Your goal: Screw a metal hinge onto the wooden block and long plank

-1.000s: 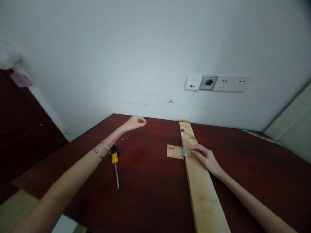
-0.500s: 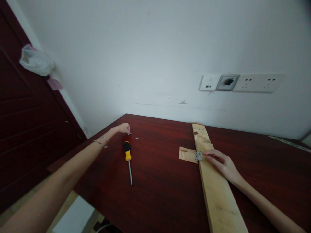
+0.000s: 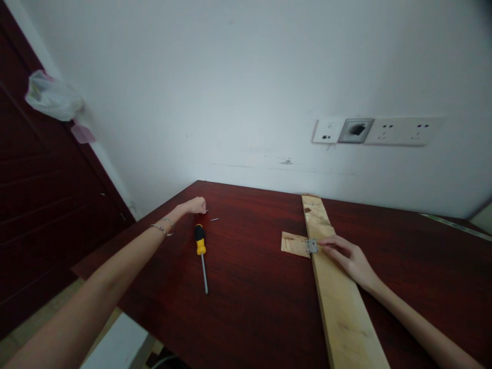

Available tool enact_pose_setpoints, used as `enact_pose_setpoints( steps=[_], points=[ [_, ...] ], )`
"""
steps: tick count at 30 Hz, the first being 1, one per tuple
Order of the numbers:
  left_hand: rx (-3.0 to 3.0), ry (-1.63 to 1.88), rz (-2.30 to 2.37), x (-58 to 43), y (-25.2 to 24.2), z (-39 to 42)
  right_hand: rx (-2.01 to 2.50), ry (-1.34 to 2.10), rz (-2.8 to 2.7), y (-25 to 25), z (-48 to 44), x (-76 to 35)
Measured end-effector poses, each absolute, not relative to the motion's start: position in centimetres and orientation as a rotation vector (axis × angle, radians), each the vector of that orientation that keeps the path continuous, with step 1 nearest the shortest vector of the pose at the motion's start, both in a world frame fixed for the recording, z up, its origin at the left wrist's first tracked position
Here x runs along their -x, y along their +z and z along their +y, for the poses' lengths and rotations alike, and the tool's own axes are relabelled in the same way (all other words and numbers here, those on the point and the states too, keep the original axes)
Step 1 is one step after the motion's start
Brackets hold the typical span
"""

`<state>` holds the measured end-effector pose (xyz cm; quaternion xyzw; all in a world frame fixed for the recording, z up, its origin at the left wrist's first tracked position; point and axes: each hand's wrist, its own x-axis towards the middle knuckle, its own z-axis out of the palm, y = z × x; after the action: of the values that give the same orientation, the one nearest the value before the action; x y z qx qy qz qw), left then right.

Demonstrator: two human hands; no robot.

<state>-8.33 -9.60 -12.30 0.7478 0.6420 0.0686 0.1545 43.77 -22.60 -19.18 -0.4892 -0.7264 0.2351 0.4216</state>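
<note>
My left hand [image 3: 197, 205], at the far left of the table, has its fingers closed on a small metal screw [image 3: 207, 210], of which only the end shows. A second screw [image 3: 214, 219] lies just to its right. Below that hand rests a screwdriver [image 3: 200, 247] with a black and yellow handle, its shaft towards me. My right hand [image 3: 349, 257] lies over a long wooden board [image 3: 342, 307], thumb and fingertips closed at the edge of a metal hinge [image 3: 312, 246]. The hinge spans the board and a short wooden piece [image 3: 293, 243] sticking out to the left.
The dark red table [image 3: 253, 287] meets a white wall [image 3: 238, 92] with a row of sockets [image 3: 395, 131]. A plastic bag [image 3: 56, 97] hangs by the dark door [image 3: 34, 169] at left. A white box [image 3: 119, 344] stands below the table's front edge.
My left fingers have closed further over the screw, so less of it shows. My right hand stays at the hinge. The whole view has shifted slightly.
</note>
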Motion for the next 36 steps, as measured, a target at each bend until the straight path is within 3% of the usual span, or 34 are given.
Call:
enact_pose_setpoints(
  steps=[11,16,28,36],
  points=[
    [-2.287,0.853,1.393,-4.6,-8.3,-10.4,1.211,0.595,-1.805,-18.9,-22.8,-43.5],
    [-2.126,1.199,0.885,-13.2,-8.2,-13.9,1.188,0.6,-1.78,-18.6,-22.9,-43.3],
    [-1.754,1.147,0.63,-19.5,-11.0,-17.6,1.175,0.656,-1.614,-17.9,-22.3,-42.5],
    [-1.726,1.131,0.619,-19.9,-11.1,-18.5,1.079,0.626,-1.54,-13.7,-22.0,-40.4]
  ],
)
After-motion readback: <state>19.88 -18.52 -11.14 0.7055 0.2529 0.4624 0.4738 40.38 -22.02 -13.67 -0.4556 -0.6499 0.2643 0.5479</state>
